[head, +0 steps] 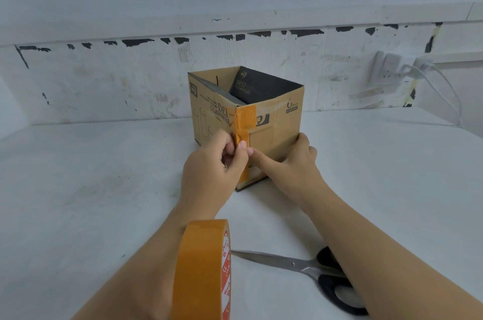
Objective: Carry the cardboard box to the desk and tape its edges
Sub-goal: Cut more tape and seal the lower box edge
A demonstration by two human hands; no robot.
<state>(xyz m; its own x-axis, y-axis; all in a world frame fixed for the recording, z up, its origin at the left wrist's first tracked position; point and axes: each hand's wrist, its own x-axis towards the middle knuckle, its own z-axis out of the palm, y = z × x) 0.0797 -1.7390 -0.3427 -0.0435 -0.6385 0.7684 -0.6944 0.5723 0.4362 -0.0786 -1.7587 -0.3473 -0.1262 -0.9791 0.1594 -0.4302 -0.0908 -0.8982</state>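
An open-topped cardboard box [277, 136] printed "DELI GLASSWARE" stands on the white desk [91, 189], one corner facing me. A strip of orange tape [245, 121] runs down that near vertical corner. My left hand [211, 170] pinches the tape at mid-height of the corner, fingers curled. My right hand [298, 160] holds the box's right face, its thumb stretched towards the tape and its fingers bent round the far right edge. The orange tape roll [201, 270] stands edge-on at my left forearm and appears to ring it.
Scissors [295, 263] with black handles lie on the desk near the front, partly under my right forearm. A scuffed white wall runs behind the box. A wall socket [389, 71] with a white plug and cable [449, 92] sits at the back right.
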